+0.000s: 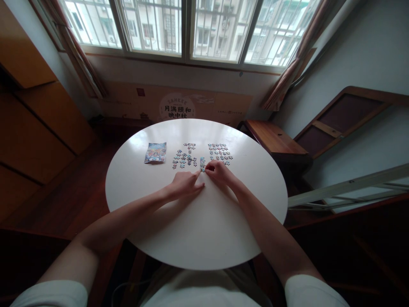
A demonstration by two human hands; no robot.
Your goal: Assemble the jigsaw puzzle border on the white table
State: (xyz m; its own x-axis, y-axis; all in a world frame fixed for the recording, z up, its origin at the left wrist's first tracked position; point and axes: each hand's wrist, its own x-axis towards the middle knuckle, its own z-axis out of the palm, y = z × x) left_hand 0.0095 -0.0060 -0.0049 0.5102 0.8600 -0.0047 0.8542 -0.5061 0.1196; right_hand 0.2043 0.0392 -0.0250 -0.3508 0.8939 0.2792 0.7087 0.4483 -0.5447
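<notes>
A narrow strip of joined jigsaw puzzle pieces [202, 163] lies near the middle of the white table. My left hand [184, 184] comes at its lower end from the left, index finger stretched out to the bottom piece and thumb held apart. On the right side of that end, my right hand [219, 171] has thumb and index finger pinched at the edge of a puzzle piece [203, 169], partly covered by the fingertips. Loose puzzle pieces [182, 161] are scattered left of the strip. More puzzle pieces [217, 150] sit in rough rows beyond my right hand.
A colourful printed picture sheet or packet [155, 152] lies on the left of the round white table [198, 230]. A wooden stool or bench [275, 136] stands behind the table's right edge. Barred windows [153, 25] and a printed board [128, 98] are at the back.
</notes>
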